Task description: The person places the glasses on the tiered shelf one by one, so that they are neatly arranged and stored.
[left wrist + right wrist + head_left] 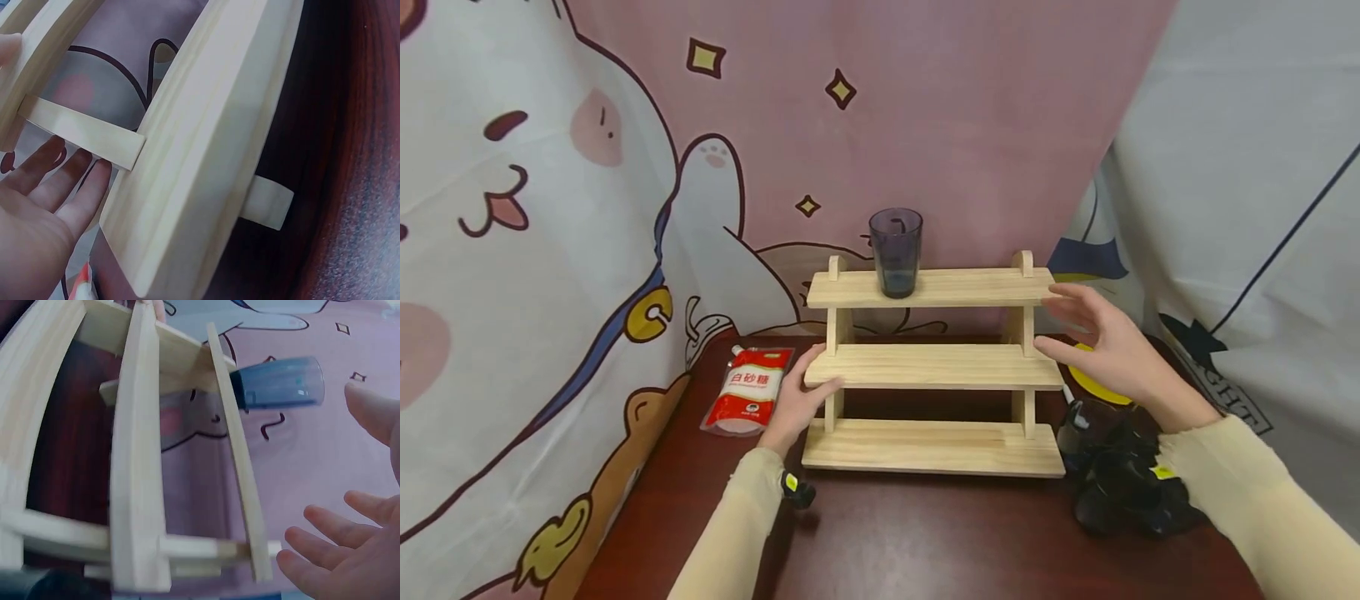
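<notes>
A three-tier wooden display rack (932, 364) stands on the dark red table. Near the left of its top shelf, a tinted drinking glass (897, 250) is upright. My left hand (796, 400) holds the left end of the middle shelf, thumb at the front edge; the left wrist view shows its fingers (87, 200) against the side support. Beside the rack's right end, my right hand (1105, 337) is spread with nothing in it. In the right wrist view, that hand (350, 550) has its fingers apart near the top shelf's end.
A red and white bag of white sugar (748, 387) lies left of the rack. Black objects (1127, 479), unclear in kind, and a round yellow item (1097, 377) are at the right, partly under my right arm. A printed curtain (970, 125) hangs close behind.
</notes>
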Motion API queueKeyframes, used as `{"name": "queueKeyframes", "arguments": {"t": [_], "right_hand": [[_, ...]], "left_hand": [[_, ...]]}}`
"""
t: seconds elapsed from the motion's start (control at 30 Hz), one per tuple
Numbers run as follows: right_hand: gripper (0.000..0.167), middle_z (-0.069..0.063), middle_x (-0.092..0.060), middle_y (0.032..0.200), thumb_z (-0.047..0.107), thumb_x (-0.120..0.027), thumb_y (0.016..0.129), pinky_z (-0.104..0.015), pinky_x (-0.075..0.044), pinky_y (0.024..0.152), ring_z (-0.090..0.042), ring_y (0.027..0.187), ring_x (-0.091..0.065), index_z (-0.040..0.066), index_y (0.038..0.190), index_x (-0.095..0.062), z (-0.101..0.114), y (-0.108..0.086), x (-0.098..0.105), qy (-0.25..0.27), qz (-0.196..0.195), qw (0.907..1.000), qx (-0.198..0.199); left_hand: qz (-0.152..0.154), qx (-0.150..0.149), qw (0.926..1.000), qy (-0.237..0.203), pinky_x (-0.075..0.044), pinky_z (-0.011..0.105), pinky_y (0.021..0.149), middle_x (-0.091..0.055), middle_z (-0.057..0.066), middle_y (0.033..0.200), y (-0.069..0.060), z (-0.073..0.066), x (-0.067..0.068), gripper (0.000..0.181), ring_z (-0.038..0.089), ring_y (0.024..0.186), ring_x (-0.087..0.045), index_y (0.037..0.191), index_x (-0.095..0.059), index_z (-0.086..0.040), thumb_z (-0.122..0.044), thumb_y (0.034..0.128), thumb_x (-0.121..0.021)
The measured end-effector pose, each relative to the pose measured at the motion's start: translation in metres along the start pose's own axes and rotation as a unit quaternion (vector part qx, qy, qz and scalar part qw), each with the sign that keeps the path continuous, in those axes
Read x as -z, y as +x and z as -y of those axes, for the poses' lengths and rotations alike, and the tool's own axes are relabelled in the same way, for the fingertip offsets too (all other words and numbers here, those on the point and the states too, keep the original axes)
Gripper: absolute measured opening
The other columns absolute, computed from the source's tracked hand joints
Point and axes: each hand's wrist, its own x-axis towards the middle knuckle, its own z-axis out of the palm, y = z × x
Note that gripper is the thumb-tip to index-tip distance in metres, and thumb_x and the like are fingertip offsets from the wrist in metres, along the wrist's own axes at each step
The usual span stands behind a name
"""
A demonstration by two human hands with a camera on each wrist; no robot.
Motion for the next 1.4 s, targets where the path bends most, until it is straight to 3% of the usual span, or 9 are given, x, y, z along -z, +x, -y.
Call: {"name": "queueKeyframes", "arguments": {"t": [0.27, 0.37, 0.5, 0.73, 1.03, 1.1, 1.2, 1.33, 1.4], "right_hand": [[0.084, -0.029, -0.048, 0.152, 0.026, -0.081, 0.095, -0.071, -0.039, 0.106, -0.053, 0.137, -0.046, 0.005, 0.161, -0.033, -0.033, -0.039, 0.011, -0.035, -0.033, 0.9988, -0.005], [0.081, -0.029, -0.050, 0.150, 0.028, -0.081, 0.095, -0.037, -0.047, 0.112, -0.053, 0.134, -0.048, 0.005, 0.159, -0.036, -0.044, -0.052, 0.013, -0.045, -0.044, 0.9979, -0.013], [0.077, -0.028, -0.054, 0.147, 0.028, -0.081, 0.095, 0.002, -0.033, 0.088, -0.048, 0.128, -0.053, 0.004, 0.156, -0.041, -0.056, -0.069, 0.017, -0.062, -0.058, 0.9962, -0.019], [0.074, -0.030, -0.055, 0.144, 0.025, -0.083, 0.094, 0.004, -0.037, 0.083, 0.024, 0.108, -0.040, 0.002, 0.153, -0.044, -0.076, -0.095, 0.025, -0.061, -0.068, 0.9953, -0.034], [0.076, -0.033, -0.053, 0.145, 0.029, -0.083, 0.094, 0.006, -0.027, 0.083, 0.028, 0.107, -0.031, 0.001, 0.153, -0.044, -0.099, -0.132, 0.028, -0.091, -0.085, 0.9899, -0.069], [0.078, -0.034, -0.051, 0.146, 0.030, -0.083, 0.094, 0.006, -0.025, 0.082, 0.020, 0.115, -0.040, 0.001, 0.154, -0.043, -0.105, -0.141, 0.027, -0.097, -0.085, 0.9881, -0.084], [0.081, -0.036, -0.049, 0.147, 0.032, -0.082, 0.094, 0.003, -0.032, 0.090, -0.018, 0.130, -0.052, -0.001, 0.155, -0.040, -0.115, -0.154, 0.025, -0.110, -0.080, 0.9844, -0.112], [0.088, -0.039, -0.046, 0.147, 0.038, -0.082, 0.094, -0.007, -0.045, 0.093, -0.055, 0.123, -0.044, -0.005, 0.155, -0.037, -0.126, -0.168, 0.026, -0.125, -0.066, 0.9790, -0.147], [0.094, -0.042, -0.044, 0.146, 0.042, -0.081, 0.093, -0.037, -0.052, 0.102, -0.059, 0.123, -0.043, -0.008, 0.156, -0.033, -0.131, -0.172, 0.026, -0.129, -0.057, 0.9761, -0.165]], "left_hand": [[-0.011, -0.003, 0.9999, -0.001, -0.027, 0.055, 0.123, -0.042, -0.007, 0.164, 0.003, 0.006, -0.002, 0.070, 0.021, 0.153, -0.033, 0.154, -0.053, -0.034, -0.030, 0.0920, -0.084], [-0.007, -0.001, 1.0000, 0.000, -0.026, 0.055, 0.124, -0.041, -0.005, 0.165, 0.003, 0.004, -0.002, 0.071, 0.021, 0.153, -0.032, 0.155, -0.052, -0.032, -0.029, 0.0922, -0.084], [-0.002, 0.000, 1.0000, -0.005, -0.026, 0.055, 0.124, -0.039, -0.003, 0.167, 0.002, 0.003, -0.001, 0.071, 0.022, 0.155, -0.030, 0.157, -0.050, -0.030, -0.028, 0.0933, -0.083], [0.002, 0.000, 0.9999, -0.014, -0.028, 0.053, 0.124, -0.038, -0.002, 0.167, 0.001, 0.001, 0.000, 0.071, 0.023, 0.154, -0.031, 0.158, -0.049, -0.028, -0.025, 0.0943, -0.082], [-0.008, -0.006, 0.9999, -0.008, -0.031, 0.054, 0.121, -0.041, -0.005, 0.165, 0.002, 0.005, -0.001, 0.068, 0.022, 0.151, -0.035, 0.154, -0.052, -0.033, -0.025, 0.0936, -0.083], [-0.008, -0.007, 0.9999, -0.007, -0.031, 0.054, 0.121, -0.041, -0.004, 0.165, 0.002, 0.005, -0.001, 0.068, 0.022, 0.151, -0.035, 0.154, -0.053, -0.032, -0.025, 0.0940, -0.082], [-0.009, -0.004, 0.9999, -0.007, -0.031, 0.054, 0.122, -0.041, -0.005, 0.164, 0.001, 0.005, -0.002, 0.067, 0.021, 0.152, -0.034, 0.154, -0.053, -0.033, -0.025, 0.0941, -0.082], [-0.006, -0.007, 0.9999, -0.011, -0.029, 0.053, 0.123, -0.041, -0.003, 0.165, 0.002, 0.005, -0.002, 0.067, 0.022, 0.152, -0.034, 0.154, -0.053, -0.030, -0.024, 0.0941, -0.082], [-0.005, -0.010, 0.9998, -0.013, -0.030, 0.053, 0.122, -0.041, -0.001, 0.166, 0.003, 0.005, -0.002, 0.067, 0.023, 0.152, -0.035, 0.155, -0.053, -0.029, -0.023, 0.0941, -0.082]]}}
